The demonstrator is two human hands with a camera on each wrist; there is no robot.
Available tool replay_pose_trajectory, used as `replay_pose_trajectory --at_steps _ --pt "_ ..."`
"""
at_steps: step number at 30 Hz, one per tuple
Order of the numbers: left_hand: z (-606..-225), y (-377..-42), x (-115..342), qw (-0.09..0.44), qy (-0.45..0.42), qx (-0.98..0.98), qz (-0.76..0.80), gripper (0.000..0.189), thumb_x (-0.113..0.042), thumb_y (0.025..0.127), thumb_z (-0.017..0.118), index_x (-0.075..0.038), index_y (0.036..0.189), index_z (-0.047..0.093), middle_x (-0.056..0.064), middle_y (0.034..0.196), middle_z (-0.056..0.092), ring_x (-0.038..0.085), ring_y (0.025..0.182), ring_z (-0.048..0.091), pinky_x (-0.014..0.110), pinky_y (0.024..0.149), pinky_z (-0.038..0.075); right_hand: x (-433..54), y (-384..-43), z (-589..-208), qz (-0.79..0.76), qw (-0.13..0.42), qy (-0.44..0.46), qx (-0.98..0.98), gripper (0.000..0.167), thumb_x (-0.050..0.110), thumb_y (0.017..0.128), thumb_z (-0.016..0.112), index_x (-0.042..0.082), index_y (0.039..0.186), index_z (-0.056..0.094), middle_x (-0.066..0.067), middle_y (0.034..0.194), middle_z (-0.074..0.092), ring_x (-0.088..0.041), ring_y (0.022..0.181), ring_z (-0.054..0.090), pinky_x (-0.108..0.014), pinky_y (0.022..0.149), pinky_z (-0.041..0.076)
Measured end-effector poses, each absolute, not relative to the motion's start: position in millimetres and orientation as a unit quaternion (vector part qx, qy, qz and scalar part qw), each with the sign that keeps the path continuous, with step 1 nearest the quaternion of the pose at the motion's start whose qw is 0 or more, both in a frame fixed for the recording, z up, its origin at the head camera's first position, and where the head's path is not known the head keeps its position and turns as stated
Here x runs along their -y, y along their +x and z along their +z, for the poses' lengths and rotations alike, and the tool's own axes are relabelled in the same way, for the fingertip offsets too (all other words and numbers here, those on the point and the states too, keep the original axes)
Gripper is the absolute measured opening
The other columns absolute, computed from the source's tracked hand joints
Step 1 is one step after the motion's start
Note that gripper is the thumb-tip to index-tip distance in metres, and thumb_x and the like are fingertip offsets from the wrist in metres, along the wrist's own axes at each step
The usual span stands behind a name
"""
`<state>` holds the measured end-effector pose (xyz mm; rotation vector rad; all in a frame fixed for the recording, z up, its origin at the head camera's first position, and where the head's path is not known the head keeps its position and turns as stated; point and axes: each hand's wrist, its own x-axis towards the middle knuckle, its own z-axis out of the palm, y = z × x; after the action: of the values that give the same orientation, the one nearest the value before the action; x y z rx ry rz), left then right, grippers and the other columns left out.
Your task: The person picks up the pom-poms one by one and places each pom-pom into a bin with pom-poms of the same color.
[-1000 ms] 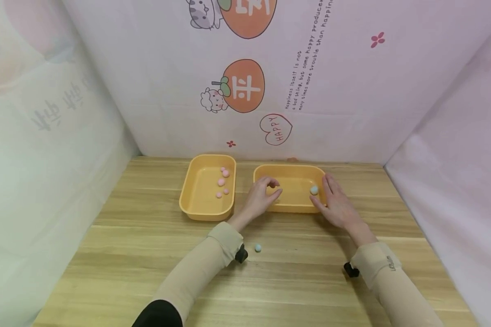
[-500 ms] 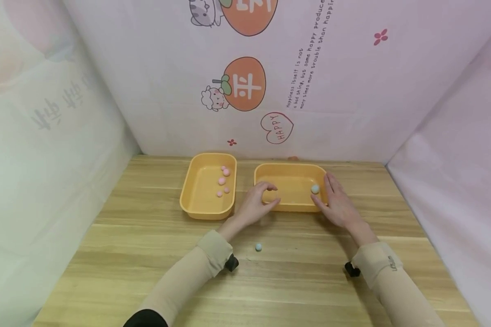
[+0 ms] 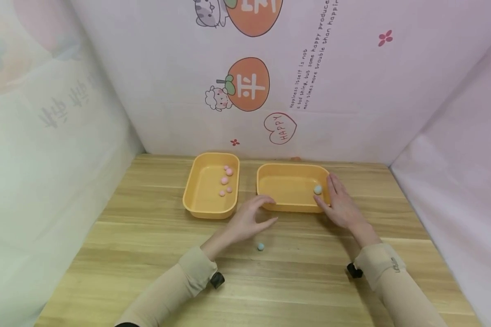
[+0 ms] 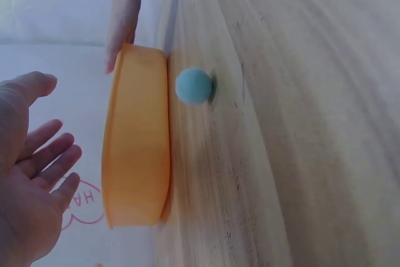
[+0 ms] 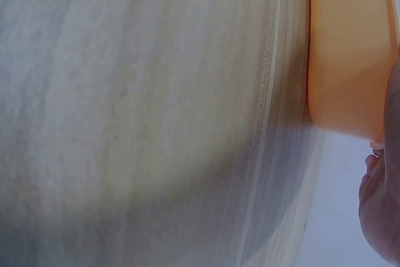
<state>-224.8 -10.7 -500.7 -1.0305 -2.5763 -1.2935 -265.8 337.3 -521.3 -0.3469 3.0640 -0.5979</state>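
Observation:
My left hand hovers over the table just in front of the right yellow tray, fingers and thumb spread apart and nothing between them. Close below it, a small light-blue ball lies on the wood; the left wrist view shows this blue ball in front of the tray's side. At the tray's right end rests my right hand, its fingers straight along the outer wall and its thumb by the front rim. Inside that tray, near the thumb, sits a larger light-blue ball.
To the left stands another yellow tray with several pink balls along its right side. Both trays are near the back edge of the wooden table. A printed white cloth rises behind, with cloth walls at both sides.
My left hand has drawn back from over the right tray, toward the small blue ball on the table. The right hand has stayed at the tray's end. The view has shifted slightly.

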Motion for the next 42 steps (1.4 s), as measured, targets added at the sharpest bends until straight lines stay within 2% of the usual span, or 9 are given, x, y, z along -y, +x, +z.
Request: replay_pose_trajectory --at_steps 4,11,22,30,35,42 --pt "-500 -215 17 0.042 -0.35 0.836 -0.421 0.046 -0.016 0.098 0.083 -0.003 0.139 0.067 0.012 0.145 0.07 0.03 0.139 0.066 0.047 0.122 0.054 -338 -265 -523 -0.186 0.0 -0.111 -0.976 0.099 0.062 0.115 0.038 -0.006 0.172 -0.004 -0.032 0.183 -0.001 -0.052 0.17 0.005 -0.069 0.138 0.015" --pt "-500 -202 25 0.037 -0.357 0.842 -0.403 0.054 -0.023 0.098 0.083 -0.005 0.145 0.064 0.013 0.152 0.067 0.031 0.145 0.062 0.05 0.127 0.05 -339 -263 -524 -0.196 -0.002 -0.111 -0.974 0.099 0.061 0.115 0.04 -0.007 0.172 -0.004 -0.032 0.183 0.0 -0.053 0.17 0.004 -0.07 0.137 0.014" --pt "-510 -191 34 -0.033 -0.353 0.852 -0.386 0.068 -0.025 0.097 0.084 -0.003 0.154 0.056 0.015 0.165 0.055 0.036 0.156 0.051 0.055 0.132 0.042 -341 -263 -523 -0.197 0.004 -0.11 -0.974 0.099 0.062 0.115 0.038 -0.006 0.173 -0.005 -0.031 0.183 -0.003 -0.053 0.171 0.003 -0.07 0.138 0.013" --pt "-518 -185 40 -0.059 -0.361 0.857 -0.362 0.078 -0.027 0.095 0.086 -0.001 0.16 0.051 0.018 0.169 0.05 0.037 0.158 0.049 0.057 0.133 0.04 -340 -265 -522 -0.192 0.008 -0.111 -0.975 0.099 0.063 0.115 0.037 -0.005 0.172 -0.007 -0.029 0.183 -0.007 -0.052 0.171 0.002 -0.069 0.138 0.013" --pt "-524 -184 46 -0.074 -0.373 0.852 -0.36 0.077 -0.03 0.098 0.083 0.0 0.16 0.05 0.019 0.17 0.049 0.038 0.158 0.048 0.058 0.132 0.04 -340 -267 -523 -0.19 0.007 -0.112 -0.975 0.099 0.063 0.115 0.037 -0.004 0.173 -0.007 -0.03 0.183 -0.004 -0.051 0.171 0.002 -0.069 0.138 0.014" --pt "-565 -196 53 -0.046 -0.422 0.837 -0.346 0.065 -0.04 0.101 0.08 -0.007 0.153 0.059 0.013 0.161 0.061 0.032 0.151 0.057 0.048 0.129 0.047 -338 -267 -522 -0.19 0.003 -0.113 -0.975 0.098 0.062 0.115 0.037 -0.006 0.172 -0.005 -0.032 0.183 -0.002 -0.052 0.171 0.003 -0.069 0.137 0.016"
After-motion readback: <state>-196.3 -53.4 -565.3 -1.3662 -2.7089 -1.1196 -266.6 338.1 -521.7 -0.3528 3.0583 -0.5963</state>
